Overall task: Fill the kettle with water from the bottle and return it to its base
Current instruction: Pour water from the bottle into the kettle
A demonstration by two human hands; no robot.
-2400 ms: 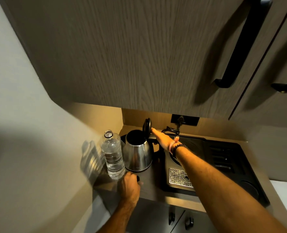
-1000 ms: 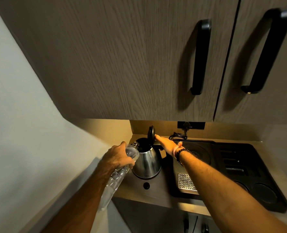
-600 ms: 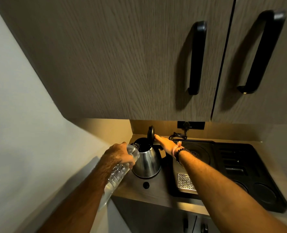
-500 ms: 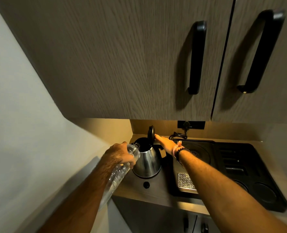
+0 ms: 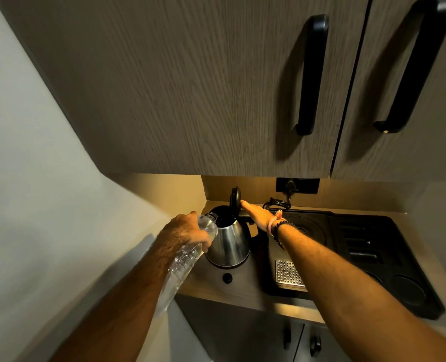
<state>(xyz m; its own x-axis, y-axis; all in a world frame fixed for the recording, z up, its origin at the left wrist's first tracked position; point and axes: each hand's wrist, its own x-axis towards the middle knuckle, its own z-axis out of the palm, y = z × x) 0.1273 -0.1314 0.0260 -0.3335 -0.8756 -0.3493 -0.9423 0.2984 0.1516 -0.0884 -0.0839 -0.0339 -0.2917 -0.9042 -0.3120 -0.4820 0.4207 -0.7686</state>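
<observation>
Nothing shifted: left hand (image 5: 188, 232) grips tilted bottle (image 5: 184, 259) at kettle (image 5: 228, 244); right hand (image 5: 257, 214) fingers extended against lid (image 5: 235, 199).

A wooden countertop (image 5: 245, 287) carries the steel kettle (image 5: 229, 244), a small black cap (image 5: 227, 278) and a black tray (image 5: 373, 257).

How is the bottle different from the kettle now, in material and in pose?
The bottle is clear plastic; the kettle is shiny metal. The bottle is tilted, neck at the kettle's opening, while the kettle stands upright on the counter. The left hand grips the bottle; the right hand only props the kettle's lid. Both are open.
</observation>
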